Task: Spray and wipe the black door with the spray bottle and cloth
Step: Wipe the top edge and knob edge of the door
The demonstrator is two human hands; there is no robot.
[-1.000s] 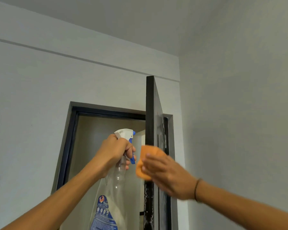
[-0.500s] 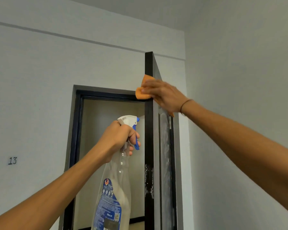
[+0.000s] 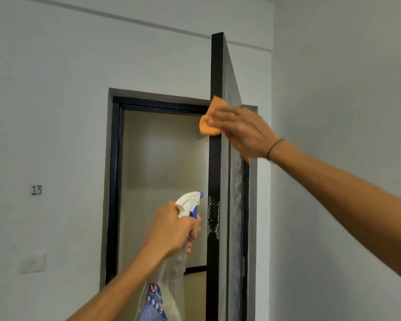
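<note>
The black door [image 3: 216, 66] stands open, its narrow edge facing me and its wet, streaked face turned right. White spray foam clings to the edge at mid height. My right hand [image 3: 242, 130] presses an orange cloth [image 3: 210, 122] flat against the upper door, the cloth wrapping over the edge. My left hand [image 3: 171, 230] grips the neck of a clear spray bottle [image 3: 188, 205] with a white and blue trigger head, held just left of the door edge, nozzle toward it.
The black door frame [image 3: 112, 181] surrounds an opening into a beige room. A white wall [image 3: 44, 112] on the left bears the number 13 [image 3: 36, 190] and a light switch [image 3: 33, 261]. Another white wall [image 3: 345, 89] runs close along the right.
My right hand swept the cloth up the door edge from mid height to near the top, then slid slightly down. The view has shifted, and the bottle stays beside the edge.
</note>
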